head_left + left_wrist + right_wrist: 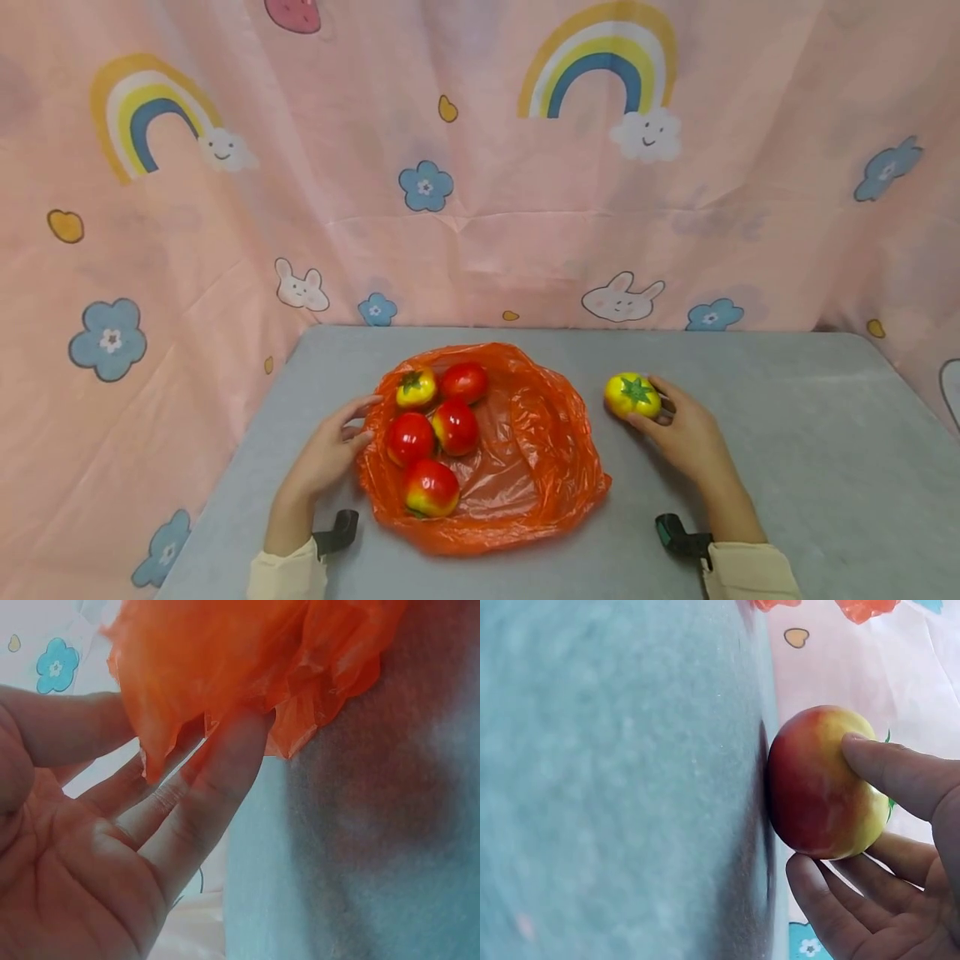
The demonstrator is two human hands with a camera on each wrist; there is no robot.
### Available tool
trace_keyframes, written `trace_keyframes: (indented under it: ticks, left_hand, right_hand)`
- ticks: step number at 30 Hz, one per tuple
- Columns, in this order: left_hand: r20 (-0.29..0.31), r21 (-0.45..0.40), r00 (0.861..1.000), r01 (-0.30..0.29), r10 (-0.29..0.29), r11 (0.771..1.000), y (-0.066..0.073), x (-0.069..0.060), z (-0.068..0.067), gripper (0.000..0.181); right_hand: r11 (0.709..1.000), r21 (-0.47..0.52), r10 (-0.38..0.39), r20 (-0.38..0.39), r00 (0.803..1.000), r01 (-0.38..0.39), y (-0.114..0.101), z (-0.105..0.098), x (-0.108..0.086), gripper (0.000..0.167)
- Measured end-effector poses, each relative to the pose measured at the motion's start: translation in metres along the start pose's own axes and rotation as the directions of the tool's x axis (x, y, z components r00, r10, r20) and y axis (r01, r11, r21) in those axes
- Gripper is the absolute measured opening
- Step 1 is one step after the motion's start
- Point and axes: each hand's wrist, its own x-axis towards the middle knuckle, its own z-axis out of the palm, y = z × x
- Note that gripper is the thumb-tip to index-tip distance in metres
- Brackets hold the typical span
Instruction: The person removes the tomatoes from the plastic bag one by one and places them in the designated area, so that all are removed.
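An orange plastic bag (495, 492) lies spread on the table with its mouth facing up. Inside, toward its left side, sit several glossy red and yellow tomatoes (431, 487). At the bag's left rim, my left hand (324, 454) touches the thin film with thumb and fingers apart. The left wrist view shows a fold of the bag (202, 660) hanging between those fairly straight fingers. Right of the bag, my right hand (686, 433) holds another tomato (632, 395) between thumb and fingers, its green leafy top upward. In the right wrist view this tomato (821, 787) appears at the tabletop.
Everything lies on a grey table (825, 450). A pink curtain (495, 250) printed with rainbows, flowers and rabbits hangs behind the table and along its sides. Black wrist mounts (682, 537) sit beside both wrists.
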Motion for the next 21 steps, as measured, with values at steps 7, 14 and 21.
trace_keyframes:
  ticks: [7, 14, 21]
  left_hand:
    - [0.009, -0.014, 1.000, 0.000, 0.001, 1.000, -0.0014, -0.0001, 0.0011, 0.051]
    - [0.004, -0.007, 1.000, 0.004, -0.004, 1.000, -0.0009, -0.0005, 0.0009, 0.051]
    - [0.000, 0.005, 1.000, 0.005, -0.005, 1.000, -0.0007, 0.0003, 0.0014, 0.051]
  right_hand:
    - [1.000, 0.005, -0.015, -0.008, 1.000, 0.016, 0.0025, 0.0011, 0.0011, 0.080]
    - [0.999, 0.002, -0.043, -0.028, 0.999, 0.043, 0.0018, 0.0009, -0.0006, 0.081]
    - [0.999, 0.004, -0.041, -0.024, 0.999, 0.041, -0.0006, -0.0038, -0.0032, 0.083]
